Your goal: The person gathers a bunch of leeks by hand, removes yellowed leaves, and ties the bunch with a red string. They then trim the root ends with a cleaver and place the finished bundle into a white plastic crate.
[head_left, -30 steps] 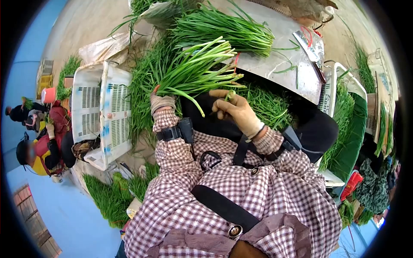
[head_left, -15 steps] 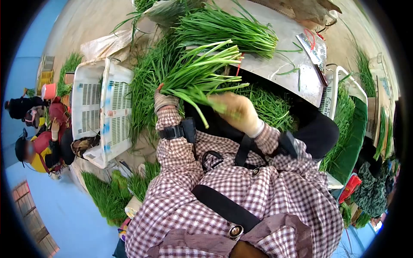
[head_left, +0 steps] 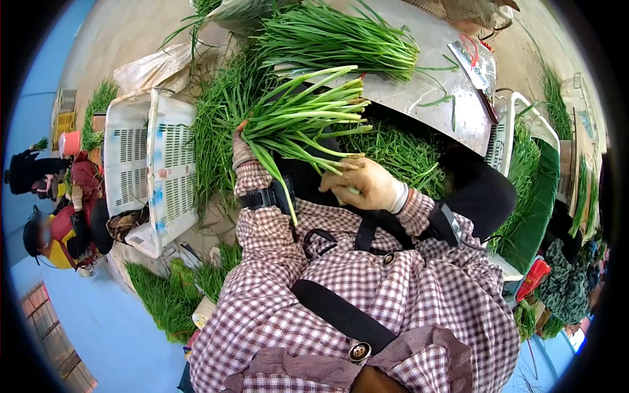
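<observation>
My left hand (head_left: 243,145), in a greyish glove, is closed around a loose bunch of garlic chives (head_left: 304,118). Their pale stem ends point right, and a few stalks hang down beside my left wrist. My right hand (head_left: 370,183), in a cream glove, is at the lower stem ends with its fingers curled in. A pale green bit of chive stem (head_left: 354,190) shows between those fingers. Above the held bunch, a thick pile of chives (head_left: 341,42) lies on a metal tabletop (head_left: 452,114).
Loose chives (head_left: 400,160) lie below the table edge, by my dark-trousered knee. A white plastic crate (head_left: 171,170) stands at left. Another crate (head_left: 508,141) with chives and green cloth is at right. More chives (head_left: 160,298) lie lower left. Co-workers (head_left: 62,236) sit far left.
My right hand has moved down and slightly right, its fingers now curled at the lower stem ends. The held bunch has shifted slightly left, still in my left hand.
</observation>
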A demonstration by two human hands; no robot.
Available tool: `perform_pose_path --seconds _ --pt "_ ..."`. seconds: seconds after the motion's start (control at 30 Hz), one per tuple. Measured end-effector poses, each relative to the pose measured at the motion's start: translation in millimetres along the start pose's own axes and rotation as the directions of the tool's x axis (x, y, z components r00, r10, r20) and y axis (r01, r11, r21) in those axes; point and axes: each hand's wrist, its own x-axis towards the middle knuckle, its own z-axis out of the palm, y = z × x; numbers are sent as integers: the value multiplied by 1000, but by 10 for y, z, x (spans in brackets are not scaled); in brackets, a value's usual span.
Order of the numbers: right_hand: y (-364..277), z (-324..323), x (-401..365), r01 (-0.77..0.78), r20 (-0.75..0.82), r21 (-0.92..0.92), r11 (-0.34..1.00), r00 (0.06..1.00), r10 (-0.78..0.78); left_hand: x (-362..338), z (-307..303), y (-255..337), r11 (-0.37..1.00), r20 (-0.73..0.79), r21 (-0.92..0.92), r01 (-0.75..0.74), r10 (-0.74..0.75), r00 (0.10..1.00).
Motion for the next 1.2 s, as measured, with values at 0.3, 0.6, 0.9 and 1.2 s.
perform_pose_path --seconds 0.3,0.6,0.9,1.2 --pt "69 292 143 -283 -482 374 883 755 446 249 -192 2 1000 112 -22 -9 11 994" --pt "97 235 289 -310 -409 -21 951 870 275 33 -31 25 997 117 -76 -2 11 993" --pt "-316 -374 -462 -393 -156 293 872 880 449 362 -225 35 997 115 -74 -10 18 993" --pt "-298 -618 -1603 -759 -50 350 549 570 820 196 -95 31 992 -43 -50 -119 117 992"
